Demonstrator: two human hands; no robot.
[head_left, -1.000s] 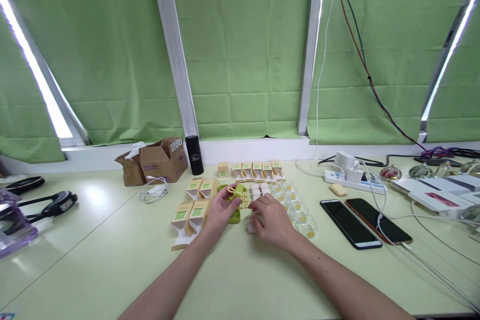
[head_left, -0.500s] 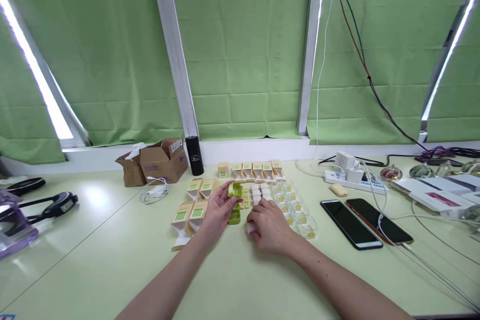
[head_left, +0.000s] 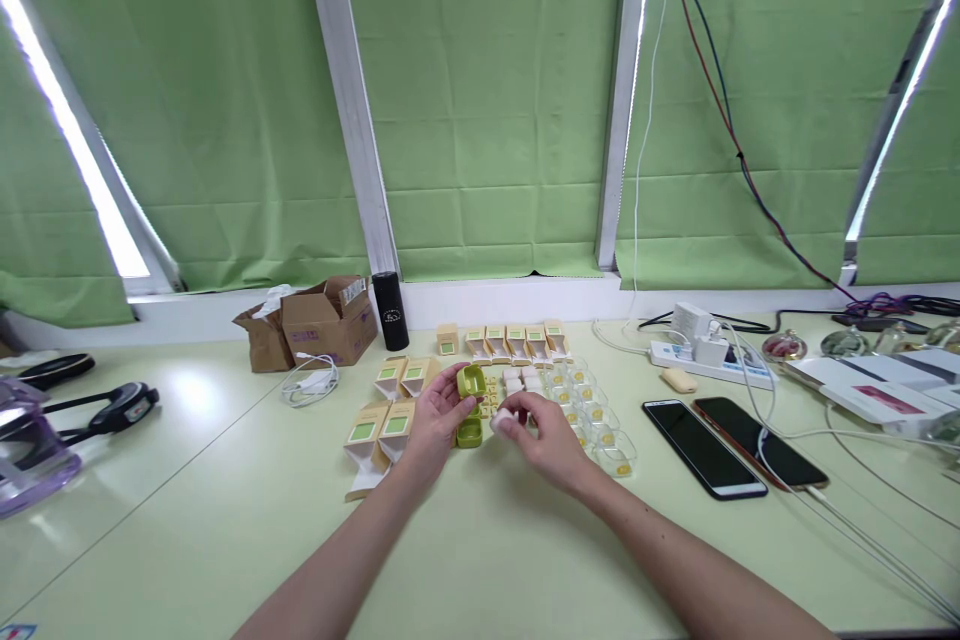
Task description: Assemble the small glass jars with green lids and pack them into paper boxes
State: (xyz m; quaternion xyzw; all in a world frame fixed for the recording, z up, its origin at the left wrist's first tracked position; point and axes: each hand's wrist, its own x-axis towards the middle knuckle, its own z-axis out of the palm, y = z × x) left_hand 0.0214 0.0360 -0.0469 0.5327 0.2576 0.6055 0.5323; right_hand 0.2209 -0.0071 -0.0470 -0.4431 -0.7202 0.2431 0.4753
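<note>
My left hand [head_left: 435,425] grips a small olive-green container [head_left: 472,380], tilted so that its hollow inside faces me. Below it another green container [head_left: 469,434] rests on the table. Between the fingertips of my right hand [head_left: 551,442] is a small whitish block [head_left: 500,419], lifted just off the table beside the green container. Several similar white blocks [head_left: 523,378] lie just beyond this hand. Small yellow pieces [head_left: 487,400] are laid out between my hands. Clear plastic cups [head_left: 615,455] with yellow spots stand in rows to the right.
Open kraft-paper boxes [head_left: 364,434] with green labels stand left of my hands, with more boxes [head_left: 516,344] behind. Farther back are a cardboard carton [head_left: 330,323] and a black tumbler [head_left: 390,310]. Phones [head_left: 703,450], a power strip [head_left: 742,375] and trailing cables lie on the right.
My right hand has raised the white block from the table and brought it slightly up, nearer the green containers. My left hand holds its container almost in the same place.
</note>
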